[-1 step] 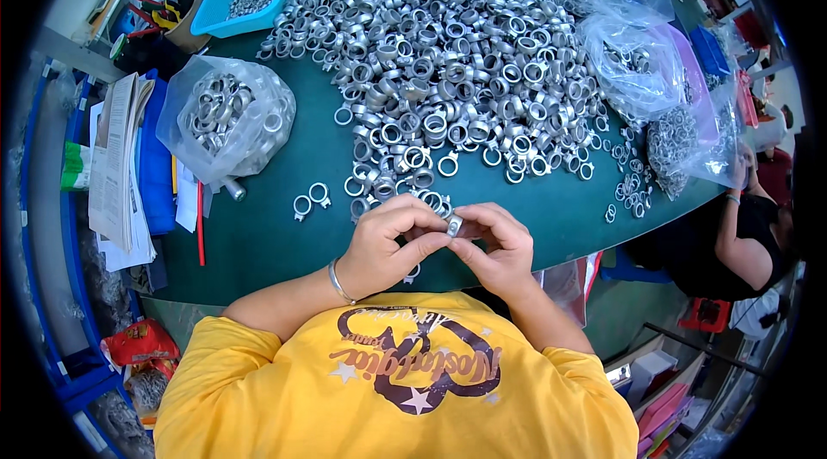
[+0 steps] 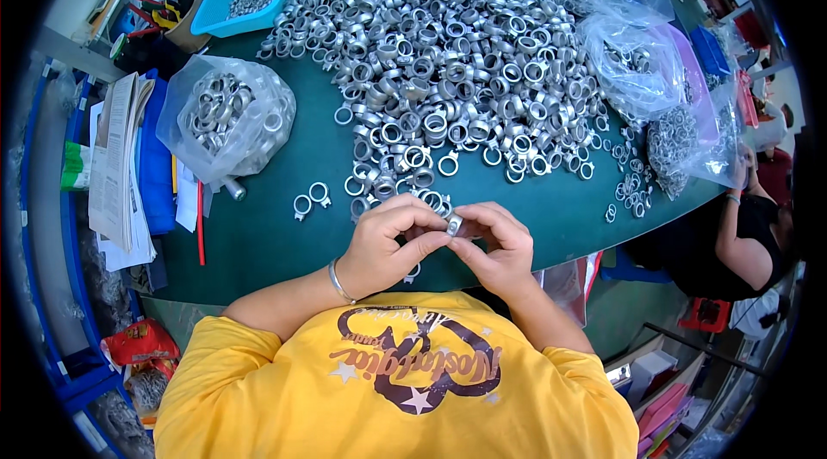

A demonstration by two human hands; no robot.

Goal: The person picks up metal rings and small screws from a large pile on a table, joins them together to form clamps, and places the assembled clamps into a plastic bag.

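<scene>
The bare left hand and bare right hand meet above the near part of the smooth dark-green desk, their grip narrow: thumbs and fingertips of both pinch a small silver metal piece, partly hidden by the fingers. Just beyond the hands spreads a large heap of silver metal rings with small lugs. Two loose silver rings lie to the left, near a translucent plastic bag holding more rings.
</scene>
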